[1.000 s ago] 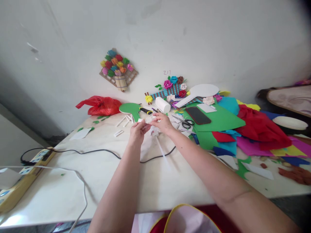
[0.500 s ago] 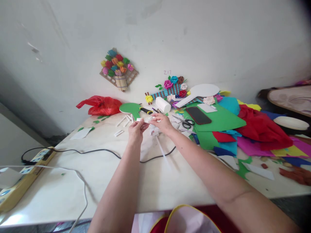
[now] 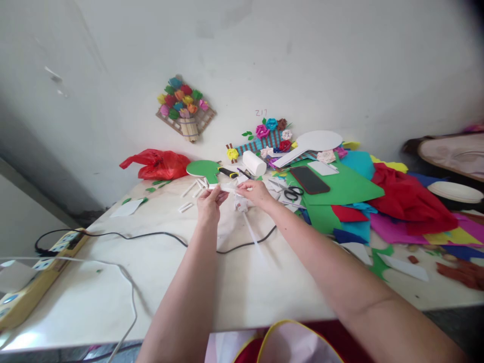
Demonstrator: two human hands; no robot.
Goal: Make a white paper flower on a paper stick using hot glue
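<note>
Over the middle of the table, my left hand (image 3: 209, 204) is closed around a small white paper roll (image 3: 226, 188), with one end showing past the thumb. Fingers of my right hand (image 3: 256, 194) are pinched at the roll's other end; the exact contact is too small to make out. Just below the hands lies a whitish glue gun (image 3: 241, 203), partly hidden, with a long translucent glue stick (image 3: 252, 233) pointing toward me. Several thin white paper rolls (image 3: 189, 188) lie left of my left hand.
A black-and-yellow cutter (image 3: 227, 173) and a white cylinder (image 3: 254, 163) sit behind the hands. Scissors (image 3: 293, 193), a phone (image 3: 310, 180) and coloured sheets (image 3: 357, 189) crowd the right. A red bag (image 3: 162, 165) stands back left; a black cable (image 3: 151, 234) crosses toward a power strip (image 3: 56, 257).
My left hand has shifted slightly left and my right hand slightly right, so a little more of the white roll shows between them. The things on the table have stayed put.
</note>
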